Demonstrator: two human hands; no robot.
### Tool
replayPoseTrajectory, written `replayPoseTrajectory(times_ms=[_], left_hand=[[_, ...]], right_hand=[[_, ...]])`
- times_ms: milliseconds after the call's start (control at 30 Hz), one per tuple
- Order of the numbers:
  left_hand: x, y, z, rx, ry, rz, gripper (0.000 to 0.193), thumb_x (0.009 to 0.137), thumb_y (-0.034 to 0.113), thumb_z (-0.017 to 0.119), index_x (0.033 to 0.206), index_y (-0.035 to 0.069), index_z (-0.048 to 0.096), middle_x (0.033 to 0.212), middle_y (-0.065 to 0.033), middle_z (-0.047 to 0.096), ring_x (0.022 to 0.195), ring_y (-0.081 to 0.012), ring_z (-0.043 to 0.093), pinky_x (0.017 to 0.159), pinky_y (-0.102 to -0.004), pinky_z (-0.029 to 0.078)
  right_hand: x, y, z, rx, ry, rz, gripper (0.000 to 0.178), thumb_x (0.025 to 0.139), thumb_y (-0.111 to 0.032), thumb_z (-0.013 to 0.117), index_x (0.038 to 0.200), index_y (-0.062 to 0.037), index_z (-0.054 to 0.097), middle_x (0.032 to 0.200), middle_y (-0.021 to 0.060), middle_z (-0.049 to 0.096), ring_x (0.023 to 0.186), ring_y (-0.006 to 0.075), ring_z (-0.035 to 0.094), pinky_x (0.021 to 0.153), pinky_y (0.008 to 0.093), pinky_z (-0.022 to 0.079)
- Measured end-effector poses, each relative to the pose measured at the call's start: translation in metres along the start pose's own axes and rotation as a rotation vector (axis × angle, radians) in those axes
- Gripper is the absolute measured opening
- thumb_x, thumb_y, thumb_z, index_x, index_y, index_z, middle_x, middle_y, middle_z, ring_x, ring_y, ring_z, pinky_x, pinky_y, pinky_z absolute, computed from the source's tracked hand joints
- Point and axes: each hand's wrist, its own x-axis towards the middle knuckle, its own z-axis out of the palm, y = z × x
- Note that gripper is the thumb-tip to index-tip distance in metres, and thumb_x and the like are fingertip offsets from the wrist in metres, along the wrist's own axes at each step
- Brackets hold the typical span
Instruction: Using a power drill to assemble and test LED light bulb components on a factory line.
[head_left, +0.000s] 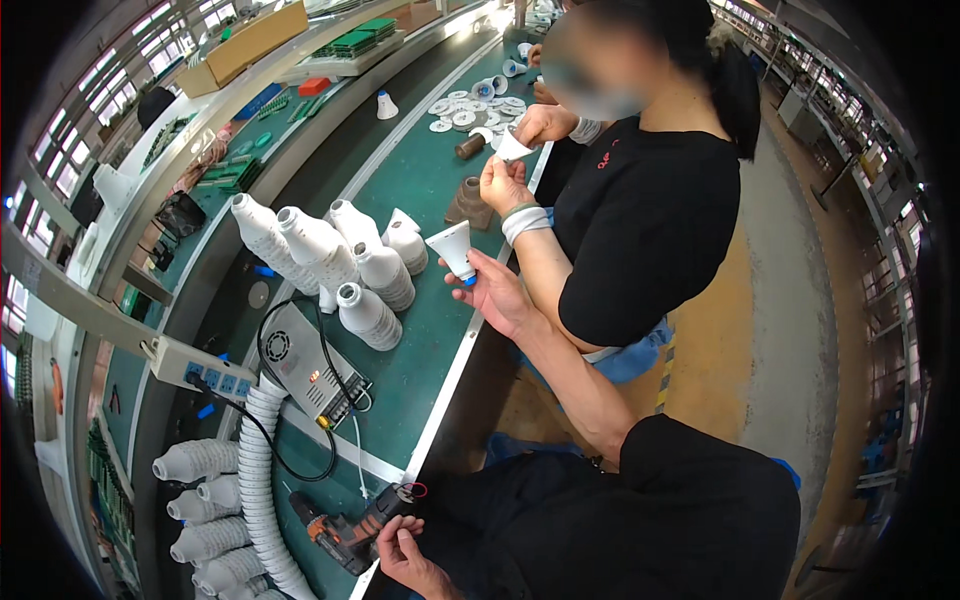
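Smooth, flared, plastic-looking white cone (453, 248), blue-tipped, in the right hand (501, 297)

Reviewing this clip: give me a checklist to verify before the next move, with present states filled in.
1. White cone held in the right hand: ok.
2. Blue tip at the cone's narrow end: ok, visible.
3. Left hand gripping the cordless drill: cannot tell; its fingers are right beside it.
4. Stacked white housings standing on the green bench: ok.
5. Metal power supply clear of cables: not ok; a black cable lies across it.
6. Right forearm clear of the co-worker's arm: cannot tell; they overlap in view.
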Motion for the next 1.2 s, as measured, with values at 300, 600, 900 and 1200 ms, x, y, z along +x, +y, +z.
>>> replayPoseTrajectory(times_ms=[300, 600, 900, 1200], left_hand=[[-0.001, 0.015, -0.004, 0.051, 0.001, -0.095, 0.024, 0.099, 0.012, 0.06, 0.115, -0.006, 0.064, 0.102, -0.0159, 0.07, 0.092, -0.0237, 0.068, 0.085, -0.0347, 0.056], [0.001, 0.026, -0.002, 0.092, 0.019, -0.056, 0.023, 0.099, 0.014, 0.061, 0.112, -0.005, 0.065, 0.099, -0.0155, 0.07, 0.089, -0.0232, 0.068, 0.083, -0.0352, 0.055], [0.004, 0.043, -0.003, 0.057, 0.065, -0.051, 0.024, 0.1, 0.017, 0.062, 0.113, -0.003, 0.066, 0.1, -0.0139, 0.07, 0.088, -0.0219, 0.067, 0.082, -0.034, 0.055], [0.007, 0.045, -0.011, 0.063, 0.081, -0.006, 0.024, 0.1, 0.018, 0.062, 0.112, -0.003, 0.065, 0.1, -0.0134, 0.068, 0.088, -0.0208, 0.066, 0.082, -0.0329, 0.054]], right_hand=[[0.027, -0.001, 0.02, -0.02, 0.044, -0.197, 0.032, 0.107, -0.031, 0.048, 0.127, -0.0072, 0.055, 0.11, 0.0039, 0.063, 0.088, 0.0093, 0.057, 0.072, 0.0254, 0.045], [0.068, -0.003, 0.025, -0.053, 0.096, -0.252, 0.036, 0.106, -0.031, 0.049, 0.131, -0.0062, 0.055, 0.114, 0.0056, 0.066, 0.089, 0.0095, 0.058, 0.073, 0.0266, 0.047], [0.123, 0.014, 0.016, -0.16, 0.203, -0.176, 0.034, 0.105, -0.031, 0.051, 0.131, -0.0105, 0.056, 0.109, 0.0039, 0.066, 0.085, 0.0097, 0.058, 0.071, 0.0269, 0.047], [0.176, 0.009, 0.015, -0.23, 0.282, -0.211, 0.031, 0.102, -0.029, 0.051, 0.127, -0.0111, 0.058, 0.108, 0.0042, 0.066, 0.087, 0.0135, 0.061, 0.071, 0.0296, 0.049]])
